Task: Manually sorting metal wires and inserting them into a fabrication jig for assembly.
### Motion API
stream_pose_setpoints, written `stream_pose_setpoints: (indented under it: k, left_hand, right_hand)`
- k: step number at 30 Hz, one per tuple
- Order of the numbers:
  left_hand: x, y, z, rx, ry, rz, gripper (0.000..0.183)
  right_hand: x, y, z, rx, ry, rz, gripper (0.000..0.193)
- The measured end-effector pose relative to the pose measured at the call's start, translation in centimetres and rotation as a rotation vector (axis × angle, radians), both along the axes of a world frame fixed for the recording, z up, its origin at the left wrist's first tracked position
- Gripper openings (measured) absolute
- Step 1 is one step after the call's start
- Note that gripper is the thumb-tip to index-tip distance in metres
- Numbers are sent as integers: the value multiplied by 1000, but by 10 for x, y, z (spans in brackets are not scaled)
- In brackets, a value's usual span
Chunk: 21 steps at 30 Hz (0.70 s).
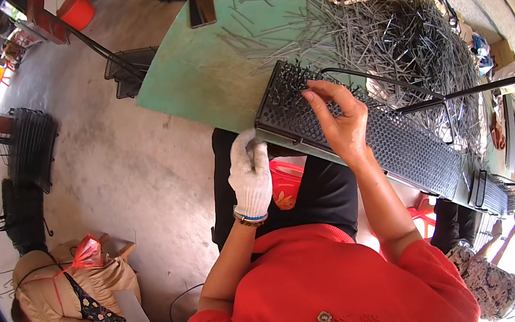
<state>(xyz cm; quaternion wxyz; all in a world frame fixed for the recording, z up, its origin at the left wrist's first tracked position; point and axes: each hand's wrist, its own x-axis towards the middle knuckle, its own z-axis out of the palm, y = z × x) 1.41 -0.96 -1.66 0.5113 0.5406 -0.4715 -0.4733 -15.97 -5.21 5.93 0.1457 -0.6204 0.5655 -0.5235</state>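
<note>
Concrete floor (117,167) below, green tabletop (182,72) ahead of us in the head view. Black perforated panel (408,153) lies along the table's near edge, running from centre toward lower right; thin black pieces (285,84) crowd its left end. Our bare right hand (342,119) is over that end, thumb and index fingertips close together; we can't tell if they pinch a piece. Our left hand (249,165), in a white knit glove (253,192), sits just beside the panel's left corner, fingers curled; grip unclear to us. Loose black rods (411,34) heap behind the panel, smartphone (202,8) near the table's far-left edge. We've got co-workers lower left (69,296) and lower right (490,280).
</note>
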Motion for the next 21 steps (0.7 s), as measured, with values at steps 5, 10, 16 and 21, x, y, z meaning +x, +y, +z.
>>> stream_pose_setpoints:
  k: [5,10,16,21]
  left_hand:
    - [-5,-24,14,-294,-532,64,35]
    - [-13,-55,-3,-380,-483,73,33]
    - [-24,-80,-22,-243,-295,42,31]
    - [-27,-86,-18,-119,12,-48,33]
  right_hand:
    - [3,-7,-11,-80,100,1,19]
    - [9,-10,-17,-183,296,45,18]
    - [11,-11,-18,-232,452,46,19]
    - [9,-12,-18,-205,453,67,17]
